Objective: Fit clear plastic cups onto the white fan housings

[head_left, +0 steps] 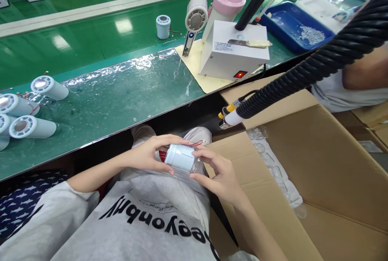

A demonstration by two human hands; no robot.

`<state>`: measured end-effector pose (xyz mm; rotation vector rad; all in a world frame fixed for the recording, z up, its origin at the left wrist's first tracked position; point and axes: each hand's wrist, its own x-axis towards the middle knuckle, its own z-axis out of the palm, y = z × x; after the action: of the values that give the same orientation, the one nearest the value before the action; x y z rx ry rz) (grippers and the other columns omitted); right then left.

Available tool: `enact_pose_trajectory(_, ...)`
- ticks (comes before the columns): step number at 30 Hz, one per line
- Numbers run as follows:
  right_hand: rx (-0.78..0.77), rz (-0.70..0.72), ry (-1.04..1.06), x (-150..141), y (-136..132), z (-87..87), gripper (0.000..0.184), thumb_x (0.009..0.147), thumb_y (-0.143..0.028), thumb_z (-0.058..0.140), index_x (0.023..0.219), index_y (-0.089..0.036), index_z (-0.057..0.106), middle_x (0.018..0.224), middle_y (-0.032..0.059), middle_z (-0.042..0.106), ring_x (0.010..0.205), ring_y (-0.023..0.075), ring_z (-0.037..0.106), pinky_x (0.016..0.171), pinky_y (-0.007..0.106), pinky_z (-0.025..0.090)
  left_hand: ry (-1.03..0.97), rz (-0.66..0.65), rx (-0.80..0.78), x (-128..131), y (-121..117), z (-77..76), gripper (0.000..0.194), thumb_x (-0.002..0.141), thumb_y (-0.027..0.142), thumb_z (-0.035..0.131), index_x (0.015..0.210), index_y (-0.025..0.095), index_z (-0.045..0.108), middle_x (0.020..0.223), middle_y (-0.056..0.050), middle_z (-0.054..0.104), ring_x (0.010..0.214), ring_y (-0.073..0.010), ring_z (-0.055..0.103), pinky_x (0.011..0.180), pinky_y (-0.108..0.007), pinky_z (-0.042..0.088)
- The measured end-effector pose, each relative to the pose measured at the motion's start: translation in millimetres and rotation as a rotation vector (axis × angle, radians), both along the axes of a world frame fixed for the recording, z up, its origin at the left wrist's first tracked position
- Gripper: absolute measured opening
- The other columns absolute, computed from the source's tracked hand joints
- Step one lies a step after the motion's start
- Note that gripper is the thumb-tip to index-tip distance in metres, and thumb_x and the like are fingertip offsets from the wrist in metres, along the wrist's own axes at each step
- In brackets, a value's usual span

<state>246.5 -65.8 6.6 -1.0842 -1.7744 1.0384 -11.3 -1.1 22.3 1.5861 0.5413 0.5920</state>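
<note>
Over my lap, a light blue cylindrical housing with red wires (181, 157) lies on its side between my two hands. My left hand (151, 153) is closed round its left end, fingers over the top and thumb below. At the other end, my right hand (216, 170) grips it with curled fingers and thumb. Some clear plastic (195, 164) shows by the right fingertips; whether it is a bag or a cover I cannot tell. Several similar blue housings (33, 126) lie on the bench at the left, and one more housing (163, 27) stands upright farther back.
A green bench (121, 95) runs ahead of me. On it stand a handheld fan (196, 14), a pink-lidded bottle (228, 2), a white box device (235, 52) and a blue tray (291, 26). A black hose (287, 79) crosses above an open carton (333, 164). Another person's arm (366, 68) is at right.
</note>
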Motion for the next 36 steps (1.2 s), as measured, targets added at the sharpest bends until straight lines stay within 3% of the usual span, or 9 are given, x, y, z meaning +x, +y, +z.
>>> enact_pose_trajectory(8, -0.359, 0.032, 0.24, -5, 2, 2.7, 0.047, 0.086, -0.052, 0.084, 0.121, -0.027, 0.067, 0.123, 0.0091, 0.074, 0.104, 0.0259, 0.076, 0.082, 0.035, 0.068, 0.022, 0.014, 0.008, -3, -2, -2.1, 0.072, 0.077, 0.035, 0.091, 0.144, 0.029, 0.065, 0.15, -0.013, 0.065, 0.139, -0.034, 0.06, 0.118, -0.048, 0.048)
enact_pose_trajectory(16, -0.566, 0.052, 0.373, -9, 7, 1.8, 0.053, 0.084, -0.067, 0.08, 0.112, -0.026, 0.062, 0.097, 0.0041, 0.071, 0.079, 0.0195, 0.069, 0.068, 0.03, 0.063, 0.044, 0.008, 0.071, -4, -2, -3.4, 0.071, 0.079, 0.038, 0.09, 0.145, 0.027, 0.065, 0.152, -0.014, 0.064, 0.142, -0.0339, 0.059, 0.122, -0.05, 0.043)
enact_pose_trajectory(22, -0.767, 0.049, 0.538, -15, 6, -0.3, 0.054, 0.081, -0.067, 0.082, 0.104, -0.024, 0.06, 0.083, -0.0009, 0.065, 0.067, 0.016, 0.068, 0.053, 0.026, 0.061, 0.011, -0.004, 0.143, -6, -3, -10.0, 0.076, 0.079, 0.036, 0.09, 0.149, 0.03, 0.061, 0.152, -0.014, 0.063, 0.142, -0.0322, 0.059, 0.119, -0.048, 0.047)
enact_pose_trajectory(27, -0.933, 0.051, 0.574, -18, 5, -5.5, 0.063, 0.076, -0.075, 0.081, 0.099, -0.022, 0.056, 0.071, -0.0011, 0.071, 0.053, 0.0159, 0.07, 0.047, 0.023, 0.058, 0.005, -0.011, 0.144, -6, -5, -10.7, 0.077, 0.08, 0.034, 0.09, 0.15, 0.031, 0.06, 0.153, -0.014, 0.062, 0.144, -0.0326, 0.058, 0.122, -0.05, 0.045)
enact_pose_trajectory(33, -1.1, 0.102, 0.7, -21, 7, -6.7, 0.065, 0.073, -0.076, 0.083, 0.095, -0.02, 0.06, 0.069, 0.0012, 0.075, 0.052, 0.0161, 0.072, 0.045, 0.02, 0.056, -0.037, -0.011, 0.156, -5, -6, -13.7, 0.077, 0.08, 0.035, 0.09, 0.15, 0.032, 0.059, 0.155, -0.014, 0.061, 0.145, -0.0326, 0.057, 0.121, -0.05, 0.046)
enact_pose_trajectory(36, -1.2, 0.16, 0.732, -22, 8, -8.9, 0.065, 0.078, -0.078, 0.077, 0.097, -0.017, 0.065, 0.068, 0.0047, 0.075, 0.052, 0.0153, 0.071, 0.045, 0.018, 0.054, -0.046, -0.006, 0.173, -5, -6, -14.7, 0.074, 0.081, 0.035, 0.089, 0.149, 0.033, 0.06, 0.155, -0.014, 0.06, 0.144, -0.0325, 0.057, 0.12, -0.05, 0.047)
